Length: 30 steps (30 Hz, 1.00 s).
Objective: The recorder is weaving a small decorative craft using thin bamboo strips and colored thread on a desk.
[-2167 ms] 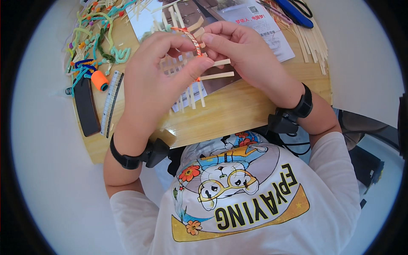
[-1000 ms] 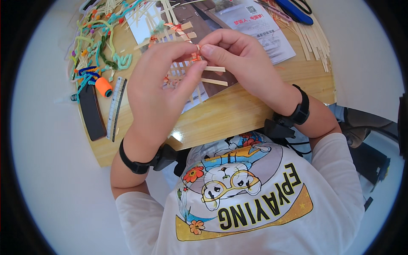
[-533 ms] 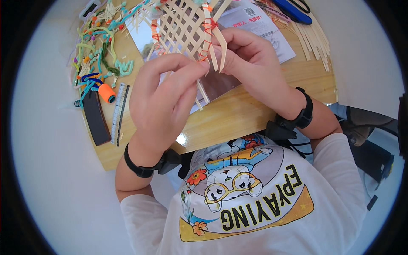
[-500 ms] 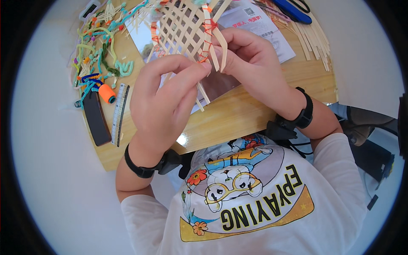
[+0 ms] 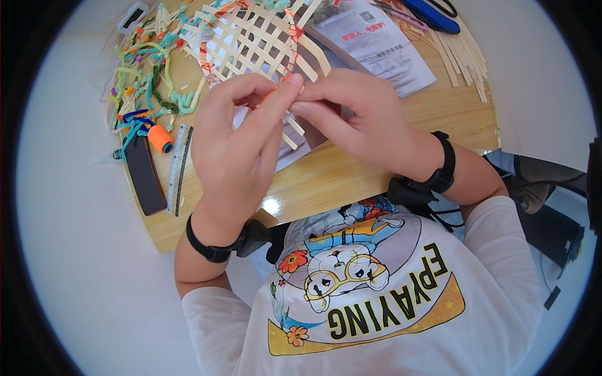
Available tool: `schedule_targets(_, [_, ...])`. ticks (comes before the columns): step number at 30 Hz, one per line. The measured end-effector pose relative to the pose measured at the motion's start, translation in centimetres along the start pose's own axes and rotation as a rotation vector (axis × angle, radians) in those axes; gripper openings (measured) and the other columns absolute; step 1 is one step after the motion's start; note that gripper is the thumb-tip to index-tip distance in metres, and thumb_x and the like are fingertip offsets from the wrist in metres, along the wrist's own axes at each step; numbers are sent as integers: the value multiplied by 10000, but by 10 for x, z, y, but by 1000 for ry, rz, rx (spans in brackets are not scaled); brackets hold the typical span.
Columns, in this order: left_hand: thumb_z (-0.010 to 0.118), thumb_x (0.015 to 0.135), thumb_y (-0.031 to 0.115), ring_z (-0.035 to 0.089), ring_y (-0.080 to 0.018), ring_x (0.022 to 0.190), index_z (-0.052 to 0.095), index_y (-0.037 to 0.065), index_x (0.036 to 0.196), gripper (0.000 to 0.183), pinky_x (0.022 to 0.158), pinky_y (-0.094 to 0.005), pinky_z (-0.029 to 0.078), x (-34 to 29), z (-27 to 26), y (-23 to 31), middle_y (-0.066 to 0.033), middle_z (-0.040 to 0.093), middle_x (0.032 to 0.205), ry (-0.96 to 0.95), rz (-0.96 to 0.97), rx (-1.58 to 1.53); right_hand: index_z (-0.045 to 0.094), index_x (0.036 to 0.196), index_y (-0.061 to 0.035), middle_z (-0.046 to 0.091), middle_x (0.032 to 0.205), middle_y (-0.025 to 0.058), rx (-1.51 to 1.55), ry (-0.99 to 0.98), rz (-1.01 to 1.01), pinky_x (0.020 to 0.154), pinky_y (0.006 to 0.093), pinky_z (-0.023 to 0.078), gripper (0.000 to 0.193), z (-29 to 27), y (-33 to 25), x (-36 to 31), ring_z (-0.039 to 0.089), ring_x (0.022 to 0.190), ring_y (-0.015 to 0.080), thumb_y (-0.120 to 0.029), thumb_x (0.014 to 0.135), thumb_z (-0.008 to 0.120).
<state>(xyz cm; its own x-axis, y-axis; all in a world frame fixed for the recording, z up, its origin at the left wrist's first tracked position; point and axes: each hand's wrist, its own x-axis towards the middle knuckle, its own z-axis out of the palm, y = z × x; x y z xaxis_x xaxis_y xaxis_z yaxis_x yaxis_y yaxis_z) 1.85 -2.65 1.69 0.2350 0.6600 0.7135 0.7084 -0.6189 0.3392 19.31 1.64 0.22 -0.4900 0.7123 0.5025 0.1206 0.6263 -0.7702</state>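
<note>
A lattice of pale wooden strips (image 5: 256,45) is woven crosswise, with a round rim (image 5: 293,32) wrapped in orange-red thread and a tuft of pale green fuzz at its far edge. My left hand (image 5: 233,141) is closed on the lattice's near edge, thumb and forefinger pinching the rim, with two strip ends poking out below. Close against those fingertips, my right hand (image 5: 360,113) is closed in a pinch. What lies between its fingers is too small to make out. Part of the near rim is hidden behind my hands.
Left on the wooden table (image 5: 338,172) are a heap of coloured pipe cleaners (image 5: 153,72), an orange thread spool (image 5: 160,139), a dark flat case (image 5: 145,177) and a clear ruler (image 5: 177,168). Printed sheets (image 5: 392,59), loose wooden strips (image 5: 463,62) and blue-handled scissors (image 5: 434,17) lie right.
The lattice has shifted left and tilted flatter. My right hand has let go of the strip ends at the right rim and moved left and down to my left fingertips.
</note>
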Motion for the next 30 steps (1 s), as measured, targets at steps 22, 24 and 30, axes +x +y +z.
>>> schedule_targets(22, [644, 674, -131, 598, -214, 796, 691, 77, 1071, 451, 660, -307, 503, 0, -7, -1, -96, 604, 929, -98, -1, 111, 691, 887, -76, 646, 712, 58, -190, 146, -176, 506, 271, 452, 101, -10, 4, 4, 569, 546, 191, -84, 788, 712])
schedule_targets(24, [649, 659, -129, 596, -213, 788, 691, 81, 1071, 464, 663, -310, 504, -2, -7, -4, -91, 605, 927, -73, 17, 84, 688, 884, -72, 645, 707, 56, -221, 139, -166, 499, 267, 452, 107, -14, -1, 5, 569, 539, 185, -78, 782, 718])
schedule_targets(30, [652, 655, -129, 591, -208, 769, 689, 84, 1073, 471, 654, -301, 505, -3, -8, -5, -86, 605, 924, -90, 31, 73, 685, 919, -36, 661, 737, 64, -280, 133, -197, 502, 236, 452, 131, -21, 7, 4, 587, 559, 134, -30, 789, 707])
